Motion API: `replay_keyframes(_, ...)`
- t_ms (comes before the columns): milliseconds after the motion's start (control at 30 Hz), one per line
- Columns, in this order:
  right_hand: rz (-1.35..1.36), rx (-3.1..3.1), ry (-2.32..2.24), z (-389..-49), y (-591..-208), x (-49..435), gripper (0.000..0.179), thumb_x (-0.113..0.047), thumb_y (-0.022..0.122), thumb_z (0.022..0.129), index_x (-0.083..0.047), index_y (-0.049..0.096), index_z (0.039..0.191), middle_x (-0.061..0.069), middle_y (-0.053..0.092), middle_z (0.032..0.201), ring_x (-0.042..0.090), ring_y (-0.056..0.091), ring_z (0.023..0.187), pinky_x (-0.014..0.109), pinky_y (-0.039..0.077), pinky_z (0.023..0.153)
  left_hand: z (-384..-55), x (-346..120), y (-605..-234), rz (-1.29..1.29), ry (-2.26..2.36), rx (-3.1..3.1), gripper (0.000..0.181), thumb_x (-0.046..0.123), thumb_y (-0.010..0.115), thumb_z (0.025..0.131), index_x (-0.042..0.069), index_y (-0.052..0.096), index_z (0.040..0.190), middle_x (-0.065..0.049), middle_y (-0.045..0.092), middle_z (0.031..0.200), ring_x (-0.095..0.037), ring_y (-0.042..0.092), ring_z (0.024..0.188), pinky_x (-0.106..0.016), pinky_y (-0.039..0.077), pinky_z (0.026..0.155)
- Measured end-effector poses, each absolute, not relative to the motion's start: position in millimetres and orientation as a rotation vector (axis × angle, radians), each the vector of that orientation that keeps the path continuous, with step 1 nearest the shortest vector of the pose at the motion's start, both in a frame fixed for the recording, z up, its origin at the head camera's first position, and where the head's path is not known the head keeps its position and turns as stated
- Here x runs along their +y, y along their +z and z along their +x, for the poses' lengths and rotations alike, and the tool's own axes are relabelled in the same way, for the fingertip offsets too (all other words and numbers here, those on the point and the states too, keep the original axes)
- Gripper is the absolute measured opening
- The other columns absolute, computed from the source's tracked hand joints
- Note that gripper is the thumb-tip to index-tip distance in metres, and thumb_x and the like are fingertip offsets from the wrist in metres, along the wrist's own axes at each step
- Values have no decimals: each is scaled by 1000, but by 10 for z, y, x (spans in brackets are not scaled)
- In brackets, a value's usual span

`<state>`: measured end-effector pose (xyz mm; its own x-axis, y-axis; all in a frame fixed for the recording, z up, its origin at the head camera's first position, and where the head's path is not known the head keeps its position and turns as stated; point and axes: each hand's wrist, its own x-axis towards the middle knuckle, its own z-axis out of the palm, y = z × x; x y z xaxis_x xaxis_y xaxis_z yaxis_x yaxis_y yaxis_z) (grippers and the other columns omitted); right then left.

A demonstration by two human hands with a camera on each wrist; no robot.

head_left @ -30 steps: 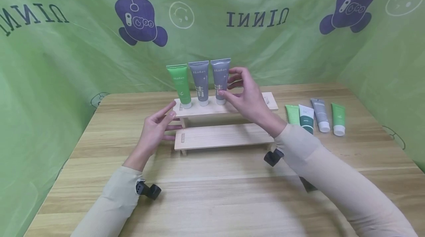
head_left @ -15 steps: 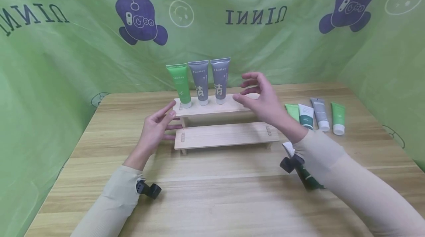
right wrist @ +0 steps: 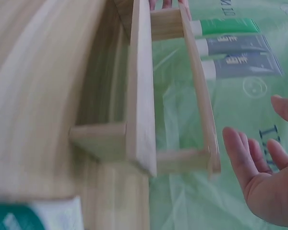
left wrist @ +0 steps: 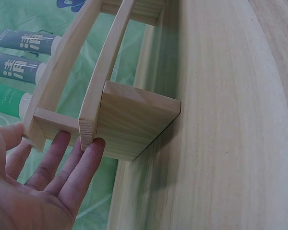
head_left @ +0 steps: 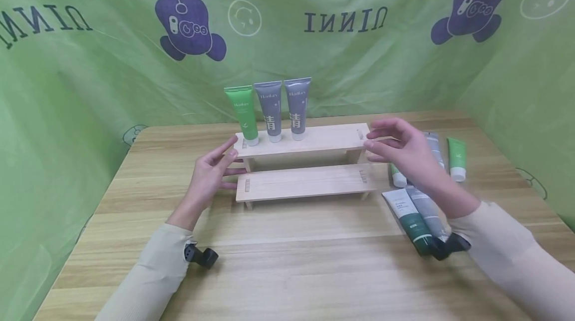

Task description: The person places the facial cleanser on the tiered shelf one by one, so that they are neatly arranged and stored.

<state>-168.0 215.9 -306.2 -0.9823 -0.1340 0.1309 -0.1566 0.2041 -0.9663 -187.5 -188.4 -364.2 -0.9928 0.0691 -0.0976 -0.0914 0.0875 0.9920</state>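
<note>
A two-step wooden stand has an upper board and a lower board. Upright on the upper board, caps down, are a green tube and two grey-blue tubes, the middle one and the right one. My left hand touches the stand's left end, its fingertips against the boards' edges. Beside the upper board's right end hangs my right hand, nothing in it, thumb and fingers apart in the right wrist view.
Right of the stand lie several tubes: a white and dark-green tube, a grey tube beside it, a green tube and others partly behind the right hand. A green printed cloth hangs behind the wooden table.
My right hand has let go of the right grey-blue tube and moved right, away from it, past the upper board's end. The tube stays upright. My left hand has not moved.
</note>
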Motion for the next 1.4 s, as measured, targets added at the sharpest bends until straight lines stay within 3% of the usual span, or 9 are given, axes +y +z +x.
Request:
replay_keyframes(267,225,-2573,1808,-1432,-3163,2635,44,-13,70,97,-8,50,137,8,61,120,14,70,98,41,63,78,-1888,-1883,-3646,-14,2048,2223,51,38,60,102,30,47,151,-24,59,132,-36,70,104,-49,63,76)
replay_keyframes(567,224,-2715,1696,-1184,-3413,3143,40,-11,64,100,-15,49,137,-4,63,122,20,73,94,33,63,78,-1897,-1894,-3664,-11,2047,2233,52,39,60,102,30,47,151,-25,59,132,-33,71,102,-48,63,74)
replay_keyframes(767,146,-2822,1679,-1037,-3573,3360,41,-14,64,101,-16,49,139,-10,66,119,21,71,95,37,64,76,-1899,-1901,-3671,-6,2041,2254,52,40,61,101,30,47,151,-25,60,131,-32,72,101,-46,64,73)
replay_keyframes(867,106,-2862,1683,-982,-3641,3430,47,-16,63,101,-11,45,144,-5,68,117,23,71,93,39,64,74,-1905,-1901,-3672,-4,2039,2256,52,40,61,101,31,48,150,-25,60,130,-33,71,102,-46,63,73)
replay_keyframes(1100,6,-2920,1700,-935,-3759,3492,66,-17,65,100,7,31,150,27,57,125,22,70,89,43,64,71,-1903,-1896,-3665,-2,2042,2251,51,39,60,102,31,47,150,-25,60,130,-32,72,101,-46,63,73)
replay_keyframes(1400,24,-2942,1747,-912,-3863,3524,65,-12,69,96,10,34,146,25,57,118,27,69,85,45,64,68,-1897,-1896,-3665,3,2034,2257,52,39,61,101,31,47,151,-23,58,135,-33,71,102,-46,64,72)
